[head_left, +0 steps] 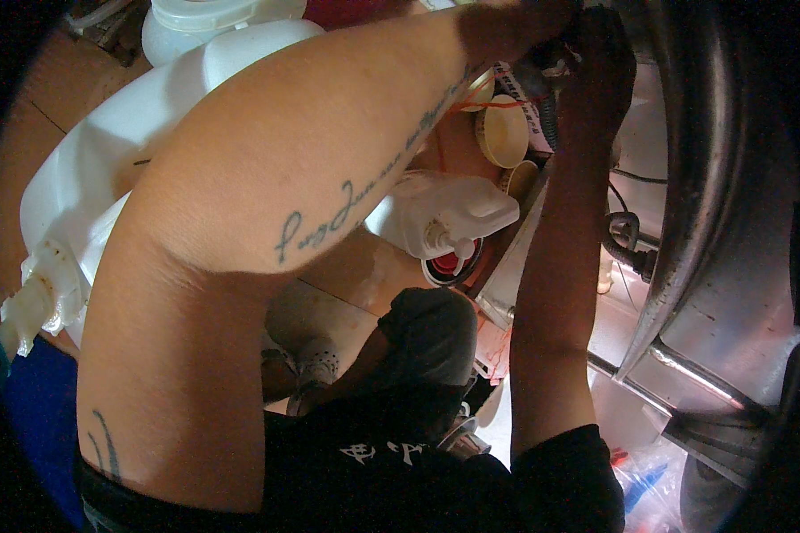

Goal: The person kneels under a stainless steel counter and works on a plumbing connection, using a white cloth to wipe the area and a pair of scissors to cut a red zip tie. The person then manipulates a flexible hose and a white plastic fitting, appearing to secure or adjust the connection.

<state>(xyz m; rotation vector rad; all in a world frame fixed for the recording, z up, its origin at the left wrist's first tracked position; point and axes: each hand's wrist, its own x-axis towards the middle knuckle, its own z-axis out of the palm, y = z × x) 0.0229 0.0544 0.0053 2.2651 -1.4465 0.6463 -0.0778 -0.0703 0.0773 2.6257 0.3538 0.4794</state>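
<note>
I wear a black shirt with short sleeves and small white marks on it. My left arm has a long line of curly writing inked on it, and dark lines near the sleeve.

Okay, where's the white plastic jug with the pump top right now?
In the head view the white jug lies on its side near the middle, just right of the left forearm, with a round red and black cap just below it.

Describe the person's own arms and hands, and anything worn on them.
Both forearms are bare. The left forearm carries a line of cursive tattoo script, with another dark tattoo near the elbow. A black short sleeve shows at the right arm. Both hands sit in shadow, details unclear.
</note>
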